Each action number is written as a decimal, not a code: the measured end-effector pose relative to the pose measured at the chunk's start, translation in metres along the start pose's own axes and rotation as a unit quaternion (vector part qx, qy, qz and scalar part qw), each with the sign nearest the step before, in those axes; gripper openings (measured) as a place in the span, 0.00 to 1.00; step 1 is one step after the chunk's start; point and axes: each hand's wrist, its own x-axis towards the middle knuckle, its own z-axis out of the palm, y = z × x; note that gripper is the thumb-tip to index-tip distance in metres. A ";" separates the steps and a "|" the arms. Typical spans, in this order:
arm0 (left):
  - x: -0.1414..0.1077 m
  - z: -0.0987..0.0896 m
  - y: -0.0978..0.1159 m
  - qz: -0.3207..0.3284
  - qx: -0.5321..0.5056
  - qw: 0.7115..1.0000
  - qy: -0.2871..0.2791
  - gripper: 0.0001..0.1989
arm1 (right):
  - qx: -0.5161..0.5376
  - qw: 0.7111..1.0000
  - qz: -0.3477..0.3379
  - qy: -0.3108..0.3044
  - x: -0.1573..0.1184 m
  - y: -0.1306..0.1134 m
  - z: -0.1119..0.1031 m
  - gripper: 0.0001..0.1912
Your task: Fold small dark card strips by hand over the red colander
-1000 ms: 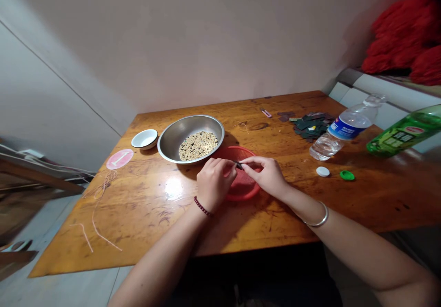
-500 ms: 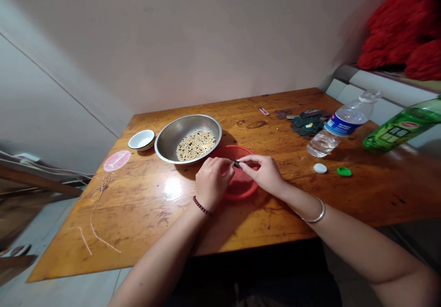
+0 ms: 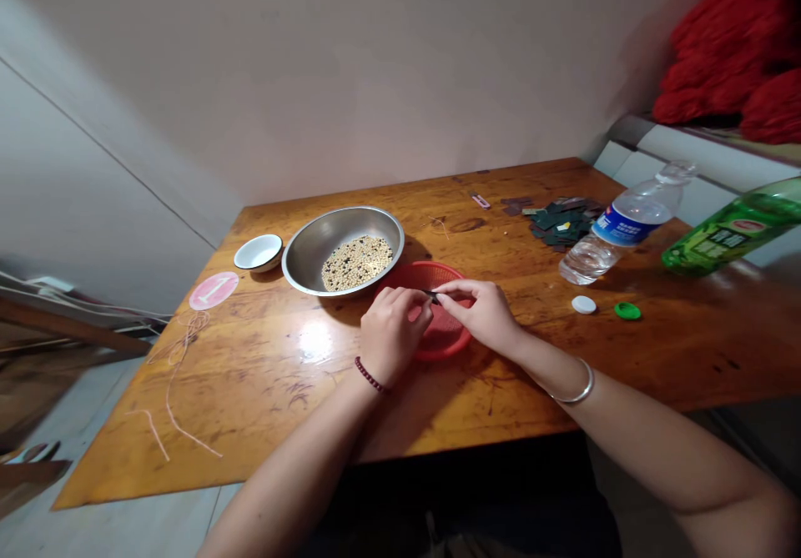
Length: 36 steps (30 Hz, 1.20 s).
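Observation:
Over the red plastic basket (image 3: pixel 460 345), my left hand (image 3: pixel 391 329) and my right hand (image 3: pixel 485 316) meet, fingertips pinched together. Between them is a small dark strip (image 3: pixel 431 296), gripped by both hands; its exact kind is too small to make out. Just behind my left hand stands a steel bowl (image 3: pixel 306 249) with pale beans (image 3: pixel 356 262) in it, some dark ones mixed among them. My hands hide part of the basket and its contents.
At the left lie a white bowl (image 3: pixel 258 251), a pink disc marked 1 (image 3: pixel 214 291) and loose string (image 3: pixel 178 366). To the right are dark green pieces (image 3: pixel 556 223), a water bottle (image 3: pixel 617 228), a green bottle (image 3: pixel 719 245), a white cap (image 3: pixel 583 304) and a green cap (image 3: pixel 627 311).
Both hands stay over the basket, holding the dark strip. My left hand's fingers have shifted slightly; the view has moved a little.

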 end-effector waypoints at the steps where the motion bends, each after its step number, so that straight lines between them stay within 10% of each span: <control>1: 0.000 0.000 0.000 -0.004 -0.001 1.000 0.003 0.02 | -0.001 1.000 -0.001 0.000 0.000 0.000 0.000 0.08; 27: 0.002 0.000 -0.001 -0.017 0.012 0.999 -0.028 0.03 | -0.023 1.000 0.009 0.001 0.000 0.001 -0.001 0.09; 36: 0.013 -0.025 -0.011 -0.081 -0.079 0.991 0.070 0.07 | 0.013 0.998 0.038 0.038 0.003 0.006 -0.002 0.10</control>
